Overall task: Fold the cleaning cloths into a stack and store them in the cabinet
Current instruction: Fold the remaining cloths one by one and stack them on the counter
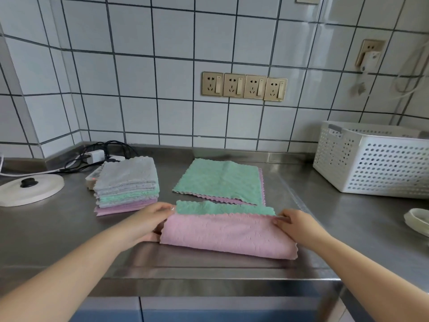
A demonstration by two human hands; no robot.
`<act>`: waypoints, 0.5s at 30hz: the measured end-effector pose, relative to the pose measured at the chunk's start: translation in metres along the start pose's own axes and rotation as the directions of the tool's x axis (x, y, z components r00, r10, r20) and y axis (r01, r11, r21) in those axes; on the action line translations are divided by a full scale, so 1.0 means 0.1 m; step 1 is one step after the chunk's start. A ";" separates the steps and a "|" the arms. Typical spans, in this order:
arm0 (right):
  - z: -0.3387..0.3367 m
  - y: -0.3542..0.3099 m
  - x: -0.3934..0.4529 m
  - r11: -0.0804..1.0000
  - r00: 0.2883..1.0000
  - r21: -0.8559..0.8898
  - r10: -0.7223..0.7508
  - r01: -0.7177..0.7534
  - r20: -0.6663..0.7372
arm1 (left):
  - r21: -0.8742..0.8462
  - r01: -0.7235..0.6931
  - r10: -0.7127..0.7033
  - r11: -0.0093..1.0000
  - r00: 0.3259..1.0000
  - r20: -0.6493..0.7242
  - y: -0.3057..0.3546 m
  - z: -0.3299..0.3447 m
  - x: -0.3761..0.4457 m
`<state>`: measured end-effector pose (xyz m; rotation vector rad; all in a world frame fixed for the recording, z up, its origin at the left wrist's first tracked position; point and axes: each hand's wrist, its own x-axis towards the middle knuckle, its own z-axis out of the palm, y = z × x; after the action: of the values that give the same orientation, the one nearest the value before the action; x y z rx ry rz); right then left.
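Note:
A pink and green cleaning cloth lies half folded on the steel counter in front of me, pink side up, with a green strip showing along its far edge. My left hand pinches its upper left corner. My right hand pinches its upper right corner. Behind it another cloth lies flat, green side up with a pink edge showing. To the left stands a stack of folded cloths in grey, green and pink.
A white perforated basket stands at the back right. A white round lid, a power strip and black cables sit at the back left. A pale dish is at the right edge. Blue cabinet fronts run below the counter edge.

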<state>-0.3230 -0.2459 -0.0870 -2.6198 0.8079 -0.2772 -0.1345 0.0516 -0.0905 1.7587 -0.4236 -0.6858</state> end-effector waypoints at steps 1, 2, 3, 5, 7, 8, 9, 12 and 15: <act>0.01 -0.01 0.04 1.000 1.000 -0.022 -0.007 0.006 -0.006 | -0.051 0.007 -0.006 0.999 1.000 0.008 0.00 0.00 0.00; 0.01 -0.03 0.08 0.999 1.000 -0.042 -0.015 0.015 -0.016 | -0.062 -0.007 0.007 0.998 1.000 0.006 -0.01 -0.01 0.02; 0.01 -0.06 0.11 0.998 0.999 -0.054 -0.028 0.026 -0.033 | -0.073 -0.039 0.039 0.997 0.999 -0.001 -0.01 0.00 0.03; 0.01 -0.11 0.18 0.997 0.994 -0.051 -0.058 0.054 -0.088 | -0.094 -0.117 0.113 0.989 0.992 -0.050 -0.03 0.01 0.09; 0.00 -0.15 0.25 0.997 0.985 0.018 -0.070 0.074 -0.160 | -0.068 -0.194 0.187 0.979 0.977 -0.105 -0.04 0.03 0.16; -0.01 -0.17 0.27 0.995 0.980 0.066 -0.060 0.073 -0.188 | -0.039 -0.226 0.220 0.973 0.968 -0.124 -0.03 0.04 0.18; -0.01 -0.17 0.31 0.993 0.979 0.096 -0.047 0.067 -0.200 | -0.002 -0.246 0.244 0.969 0.960 -0.139 -0.03 0.05 0.21; 0.07 -0.14 0.42 1.000 0.995 0.018 -0.017 0.018 -0.093 | 0.242 -0.276 0.316 0.930 0.937 -0.150 -0.06 0.06 0.30; 0.13 -0.10 0.52 0.999 0.999 0.002 0.037 -0.037 -0.035 | 0.509 -0.274 0.361 0.816 0.929 -0.077 -0.12 0.02 0.39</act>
<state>-0.2720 -0.2640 -0.0910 -2.6021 0.8668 -0.3138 -0.1066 0.0299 -0.1114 2.1343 -0.8089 -0.1823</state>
